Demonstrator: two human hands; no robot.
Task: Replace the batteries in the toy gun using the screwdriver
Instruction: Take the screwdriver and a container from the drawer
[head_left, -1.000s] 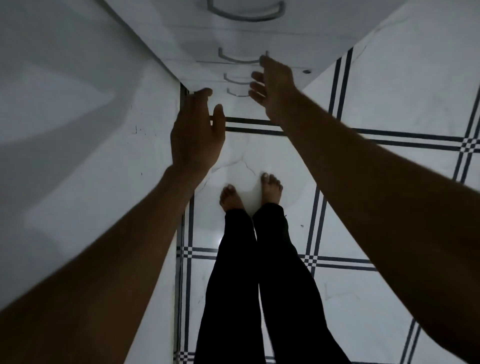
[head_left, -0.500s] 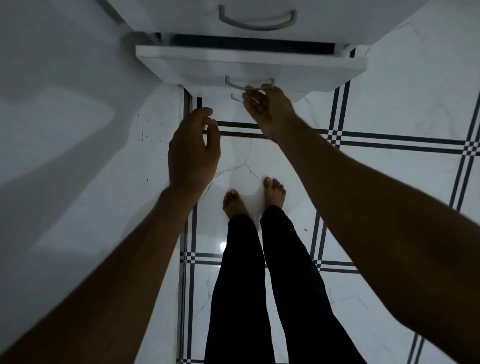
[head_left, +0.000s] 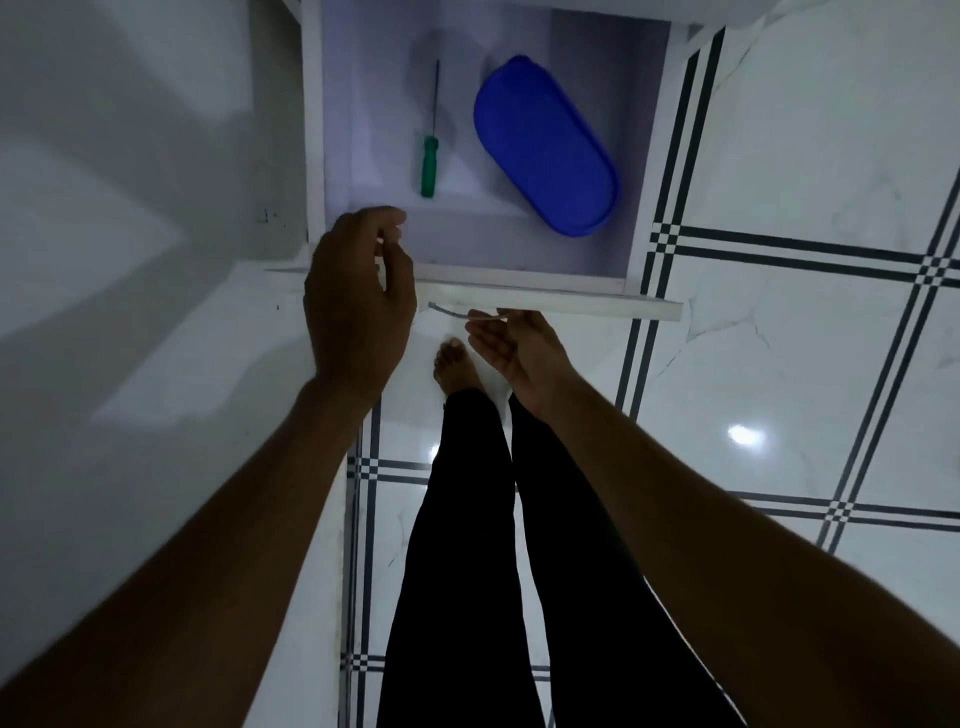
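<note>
A white drawer (head_left: 524, 288) stands pulled far out in front of me. Inside it lie a screwdriver (head_left: 429, 156) with a green handle and a thin dark shaft, and to its right a blue oval container (head_left: 545, 148). My right hand (head_left: 511, 353) is palm up under the drawer's front, its fingertips hooked on the metal handle (head_left: 457, 313). My left hand (head_left: 358, 301) hovers over the drawer's front left corner, fingers loosely curled and holding nothing. No toy gun or batteries are in sight.
A white wall (head_left: 130, 234) runs along the left. The floor (head_left: 779, 364) is white tile with dark checked lines. My legs in black trousers (head_left: 467, 545) and one bare foot (head_left: 454, 364) stand just below the drawer.
The drawer has slid out from a narrow gap to wide open, pulled by my right hand, baring the screwdriver and the blue container. My left hand has moved up to the drawer's front corner.
</note>
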